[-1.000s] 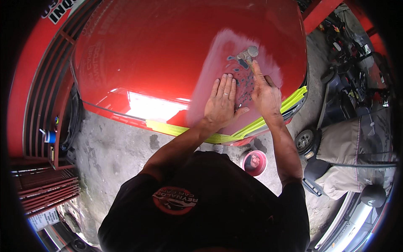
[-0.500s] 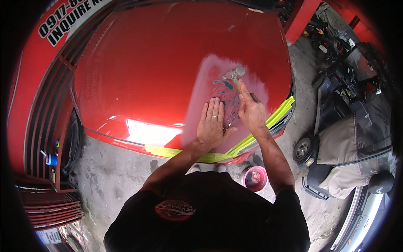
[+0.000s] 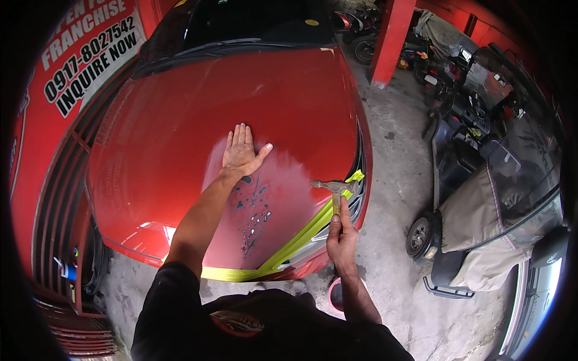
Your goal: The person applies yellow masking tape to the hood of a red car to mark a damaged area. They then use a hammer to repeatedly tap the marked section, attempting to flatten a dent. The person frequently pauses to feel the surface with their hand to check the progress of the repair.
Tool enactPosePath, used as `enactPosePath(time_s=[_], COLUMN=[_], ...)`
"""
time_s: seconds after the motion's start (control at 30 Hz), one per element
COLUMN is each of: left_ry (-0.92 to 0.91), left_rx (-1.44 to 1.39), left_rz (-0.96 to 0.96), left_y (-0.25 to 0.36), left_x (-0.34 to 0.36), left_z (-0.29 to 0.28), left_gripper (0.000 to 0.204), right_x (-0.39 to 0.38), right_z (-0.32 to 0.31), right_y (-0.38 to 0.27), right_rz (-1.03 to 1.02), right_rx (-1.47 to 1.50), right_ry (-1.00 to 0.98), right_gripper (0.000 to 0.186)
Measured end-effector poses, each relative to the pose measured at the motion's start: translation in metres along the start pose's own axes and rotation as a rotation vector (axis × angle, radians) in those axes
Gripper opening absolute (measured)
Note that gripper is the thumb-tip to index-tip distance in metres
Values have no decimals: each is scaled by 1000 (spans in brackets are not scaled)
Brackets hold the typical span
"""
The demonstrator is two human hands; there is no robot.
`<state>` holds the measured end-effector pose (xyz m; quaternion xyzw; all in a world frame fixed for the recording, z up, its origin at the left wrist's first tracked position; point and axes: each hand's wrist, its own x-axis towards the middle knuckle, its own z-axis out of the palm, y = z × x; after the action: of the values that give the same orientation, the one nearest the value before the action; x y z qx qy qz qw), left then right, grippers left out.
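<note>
Red hood (image 3: 288,99) at mid-frame seemingly gets checked by the flat left hand (image 3: 242,155), while the right hand (image 3: 343,239) grips a hammer (image 3: 336,190), any next tap wanting precise aim.

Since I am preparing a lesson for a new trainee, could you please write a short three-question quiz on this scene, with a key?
1. Which tool does the person's right hand hold?

2. True or false: the left hand is palm down at the red hood, holding no tool.

3. What colour is the tape along the hood's edge?
A) blue
B) yellow-green
C) white

Key:
1. A hammer.
2. True.
3. B.
</note>
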<state>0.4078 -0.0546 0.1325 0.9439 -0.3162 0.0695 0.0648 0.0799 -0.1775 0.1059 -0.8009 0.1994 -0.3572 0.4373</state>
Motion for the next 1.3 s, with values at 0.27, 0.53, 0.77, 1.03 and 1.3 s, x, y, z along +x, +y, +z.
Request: enactPosePath(time_s=[0.27,0.53,0.77,1.03,1.3], left_ry=[84,215,171,178,173], left_rx=[44,39,45,71,61], left_rz=[46,112,143,223,277], left_y=[5,26,14,15,16], left_x=[-57,-207,-254,-68,-129], left_z=[13,34,47,20,22], left_gripper=[100,109,108,110,110], right_x=[13,29,16,-9,-11], right_z=[-21,-29,-45,-52,-48], right_y=[34,31,44,55,49], right_rz=[122,34,32,160,171], right_rx=[240,391,311,319,314], right_ry=[-31,-85,-111,-73,-49], right_gripper=[50,51,49,49,49])
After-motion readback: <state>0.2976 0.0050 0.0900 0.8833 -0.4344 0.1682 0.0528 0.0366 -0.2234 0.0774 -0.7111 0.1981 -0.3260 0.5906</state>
